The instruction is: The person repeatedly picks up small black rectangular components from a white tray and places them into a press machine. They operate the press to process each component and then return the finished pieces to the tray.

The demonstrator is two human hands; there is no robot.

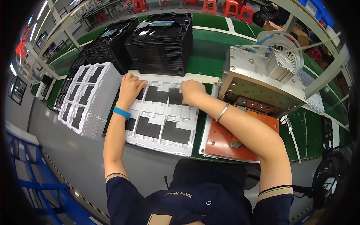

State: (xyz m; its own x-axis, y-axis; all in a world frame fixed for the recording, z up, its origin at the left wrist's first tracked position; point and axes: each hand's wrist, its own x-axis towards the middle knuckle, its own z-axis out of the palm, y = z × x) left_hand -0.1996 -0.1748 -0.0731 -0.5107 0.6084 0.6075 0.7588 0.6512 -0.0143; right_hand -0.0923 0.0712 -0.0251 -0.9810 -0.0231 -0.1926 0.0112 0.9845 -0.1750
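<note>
A white moulded plastic tray [150, 108] lies before me, with dark flat L-notched pieces in its pockets, such as one dark piece [148, 127] in the near row. My right hand [192, 92] is closed at the tray's far right pocket, its fingers on the edge of a dark flat piece [174, 96]; this hand is slightly blurred. At the far left corner, my left hand [129, 90] rests over the tray rim with fingers apart. Its fingertips are beside another dark piece, partly covered by the hand.
Left of the tray stands a tall stack of white trays [92, 101], its top one filled. Behind are stacks of black trays [161, 45]. A metal press fixture [262, 78] with an orange base plate [225, 137] stands at right, near calipers [292, 137] and a black fan [330, 176].
</note>
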